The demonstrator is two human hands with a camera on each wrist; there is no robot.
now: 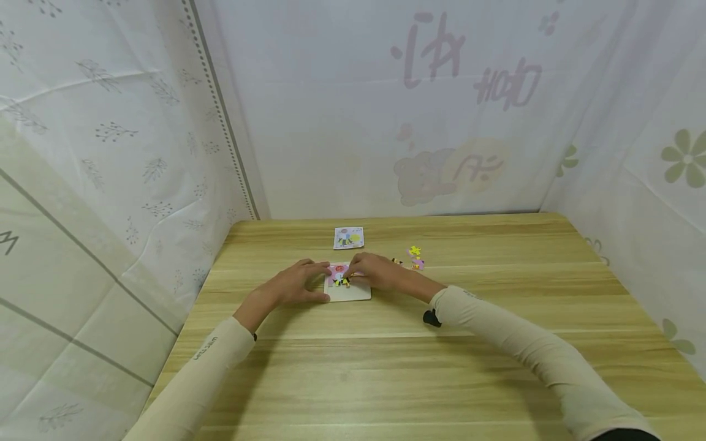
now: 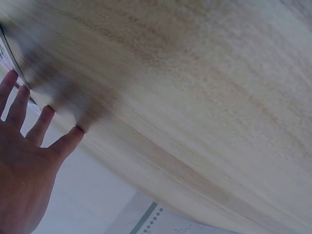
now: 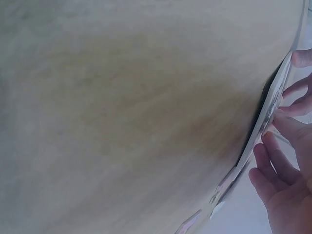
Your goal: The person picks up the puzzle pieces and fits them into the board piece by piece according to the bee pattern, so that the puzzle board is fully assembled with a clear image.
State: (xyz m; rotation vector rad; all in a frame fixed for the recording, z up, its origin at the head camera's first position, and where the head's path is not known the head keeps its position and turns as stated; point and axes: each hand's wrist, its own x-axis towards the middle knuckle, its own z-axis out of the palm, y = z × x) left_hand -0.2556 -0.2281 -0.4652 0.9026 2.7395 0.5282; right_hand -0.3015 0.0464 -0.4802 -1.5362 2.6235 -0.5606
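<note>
Head view: spread left hand [image 1: 293,284] touches the puzzle board [image 1: 350,293] on the tabletop [image 1: 342,367]; right hand [image 1: 375,271] pinches a puzzle piece [image 1: 346,282] at its surface. Piece likely light, stiff; hold by opposite edges.

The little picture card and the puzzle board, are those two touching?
Apart: the head view shows a strip of wooden table between the picture card and the puzzle board.
</note>
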